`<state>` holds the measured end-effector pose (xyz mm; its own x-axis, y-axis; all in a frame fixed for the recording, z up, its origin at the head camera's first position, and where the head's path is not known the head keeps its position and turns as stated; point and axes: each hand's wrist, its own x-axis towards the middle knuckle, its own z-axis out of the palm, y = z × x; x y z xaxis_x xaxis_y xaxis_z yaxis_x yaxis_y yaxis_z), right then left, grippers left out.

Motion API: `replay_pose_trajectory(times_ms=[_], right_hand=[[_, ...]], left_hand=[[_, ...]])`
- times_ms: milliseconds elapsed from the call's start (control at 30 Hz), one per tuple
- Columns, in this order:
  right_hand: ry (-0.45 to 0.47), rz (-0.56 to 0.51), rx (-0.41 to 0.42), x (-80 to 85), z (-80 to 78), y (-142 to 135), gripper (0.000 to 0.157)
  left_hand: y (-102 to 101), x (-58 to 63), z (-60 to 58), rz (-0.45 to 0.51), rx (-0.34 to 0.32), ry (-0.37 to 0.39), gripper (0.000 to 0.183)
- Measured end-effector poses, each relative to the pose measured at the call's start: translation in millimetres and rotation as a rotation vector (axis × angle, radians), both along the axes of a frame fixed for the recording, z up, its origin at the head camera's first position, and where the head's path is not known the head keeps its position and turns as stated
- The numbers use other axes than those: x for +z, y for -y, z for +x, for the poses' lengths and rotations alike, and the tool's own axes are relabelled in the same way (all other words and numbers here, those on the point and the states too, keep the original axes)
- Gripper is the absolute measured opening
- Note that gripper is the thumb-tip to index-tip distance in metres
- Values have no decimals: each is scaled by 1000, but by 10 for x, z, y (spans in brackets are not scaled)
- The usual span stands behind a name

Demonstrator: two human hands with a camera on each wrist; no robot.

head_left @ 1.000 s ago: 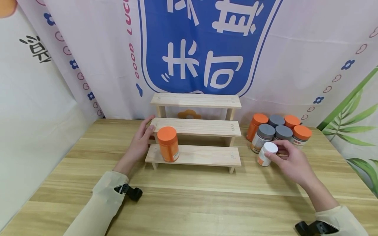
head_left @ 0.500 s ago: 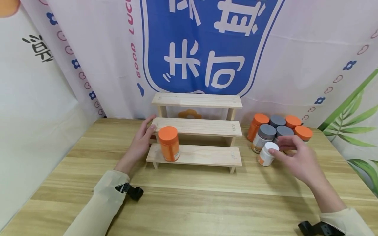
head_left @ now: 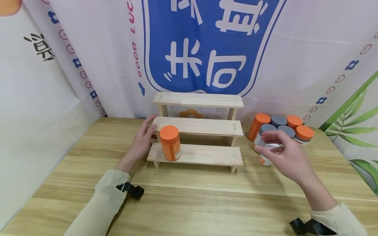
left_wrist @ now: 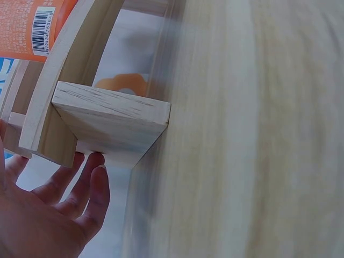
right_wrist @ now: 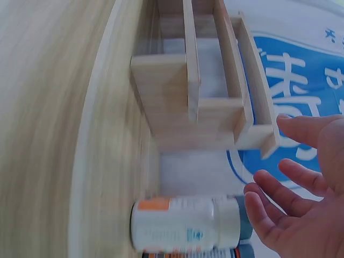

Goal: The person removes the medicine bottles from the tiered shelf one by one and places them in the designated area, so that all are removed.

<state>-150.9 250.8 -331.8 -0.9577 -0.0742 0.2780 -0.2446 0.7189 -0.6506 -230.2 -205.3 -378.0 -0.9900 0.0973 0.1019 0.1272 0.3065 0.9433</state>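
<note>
A three-tier wooden display shelf [head_left: 195, 154] stands mid-table. An orange jar [head_left: 170, 144] with an orange lid sits at the left of its lowest tier. My left hand [head_left: 142, 139] grips the left end of the middle tier, thumb at the front corner and index finger at the back; in the left wrist view its other fingers [left_wrist: 97, 193] lie against the side panel. Over a small white bottle [head_left: 265, 160] hangs my right hand [head_left: 287, 155], fingers spread and holding nothing. In the right wrist view the white bottle [right_wrist: 177, 223] is apart from the hand.
Several jars stand close together behind the white bottle, among them an orange-lidded jar [head_left: 304, 133] and a grey-lidded jar [head_left: 278, 120]. A printed curtain [head_left: 118, 65] hangs right behind the shelf. Bare wooden tabletop [head_left: 200, 203] lies in front.
My right hand, at the white bottle's side before, has risen and shifted left over it with fingers spread. The bottle stays standing on the table. My left hand stays put at the shelf.
</note>
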Motion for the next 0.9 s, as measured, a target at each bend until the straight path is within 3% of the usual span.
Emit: replay_pose_trajectory(times_ms=[367, 900], right_hand=[[-3, -35, 113, 39, -110, 379, 48], [-40, -102, 152, 88, -102, 691, 45]], left_hand=[[-13, -9, -8, 0, -6, 0, 57], [-6, -3, -13, -3, -6, 1, 57]])
